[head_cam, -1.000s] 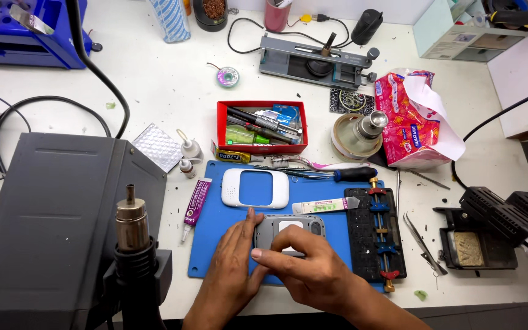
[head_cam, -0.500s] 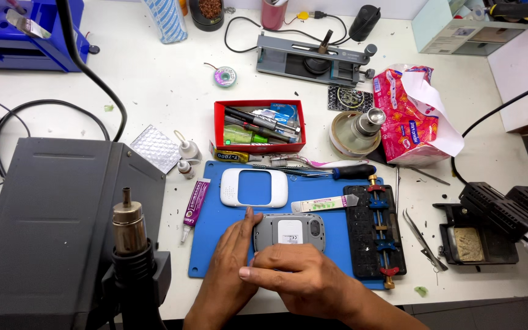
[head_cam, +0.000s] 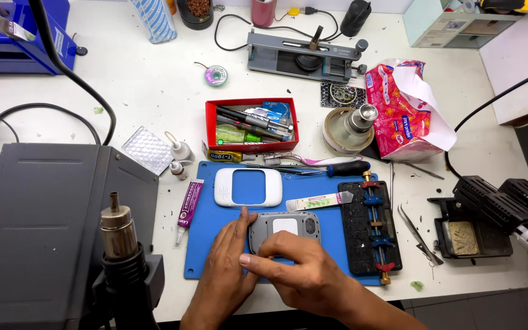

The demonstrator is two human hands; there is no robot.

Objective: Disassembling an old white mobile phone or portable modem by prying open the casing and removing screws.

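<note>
A grey rounded device shell (head_cam: 288, 227) lies on the blue work mat (head_cam: 319, 189). My left hand (head_cam: 224, 272) steadies its left edge, thumb against the rim. My right hand (head_cam: 304, 272) lies across its lower part, fingers pressing on it. Above it on the mat sits a white rounded frame (head_cam: 249, 187) with a blue window. To its right lies a flat white and green pry tool (head_cam: 319, 201). A black clamp jig (head_cam: 371, 226) with blue and red fittings stands at the mat's right edge.
A red tray (head_cam: 210, 125) of tools, a screwdriver (head_cam: 337, 167) and glue tubes (head_cam: 187, 205) lie behind and left of the mat. A grey hot air station (head_cam: 44, 232) with its nozzle (head_cam: 117, 235) fills the left. Tweezers (head_cam: 420, 235), a soldering stand (head_cam: 472, 235) and a tissue pack (head_cam: 401, 110) sit right.
The view shifted slightly. My right hand slid down and left over the grey shell, uncovering more of its top. My left hand stays at the shell's left edge.
</note>
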